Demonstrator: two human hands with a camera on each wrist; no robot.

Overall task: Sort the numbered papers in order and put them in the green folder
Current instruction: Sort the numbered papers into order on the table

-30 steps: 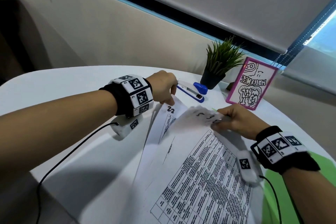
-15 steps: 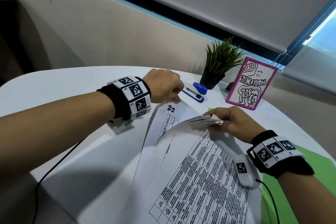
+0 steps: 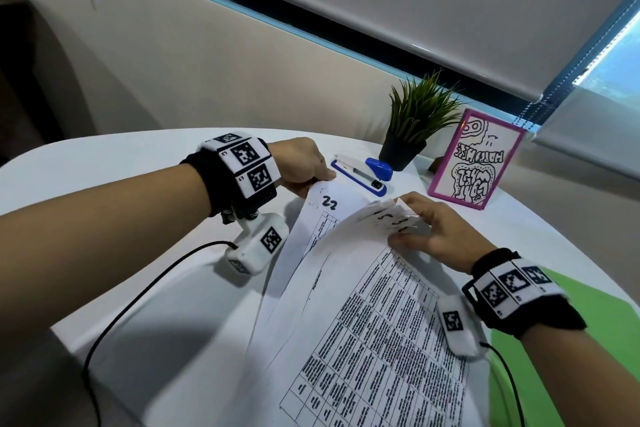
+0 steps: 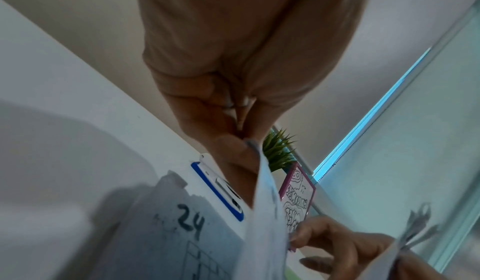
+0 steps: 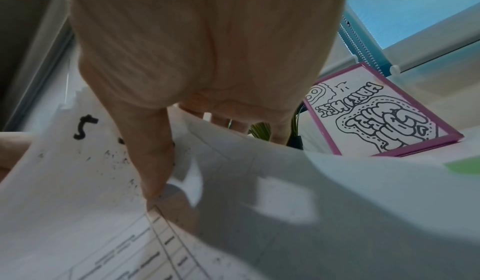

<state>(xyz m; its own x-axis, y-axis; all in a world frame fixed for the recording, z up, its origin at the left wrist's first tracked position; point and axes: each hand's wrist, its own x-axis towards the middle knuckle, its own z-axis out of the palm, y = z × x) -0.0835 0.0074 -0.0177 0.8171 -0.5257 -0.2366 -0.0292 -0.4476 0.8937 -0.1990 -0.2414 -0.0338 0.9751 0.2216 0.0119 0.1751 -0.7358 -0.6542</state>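
A stack of numbered printed papers (image 3: pixel 374 340) lies fanned on the white table (image 3: pixel 104 166). My left hand (image 3: pixel 304 166) pinches the top corner of the sheet marked 22 (image 3: pixel 329 202) and lifts it. In the left wrist view a sheet marked 24 (image 4: pixel 189 221) lies below it. My right hand (image 3: pixel 436 229) grips the raised top edges of several upper sheets, thumb on the top one, which has a 5 (image 5: pixel 84 126) written on it. The green folder (image 3: pixel 588 305) lies flat under the papers at the right, mostly covered.
A blue and white stapler (image 3: pixel 362 174) lies just beyond my left hand. Behind it stand a small potted plant (image 3: pixel 415 121) and a pink-framed drawing (image 3: pixel 476 159). A black cable (image 3: pixel 138 295) runs from my left wrist across the table's front left.
My left hand has raised the corner of the 22 sheet a little higher. My right hand has lifted and bent back the top edges of the upper sheets.
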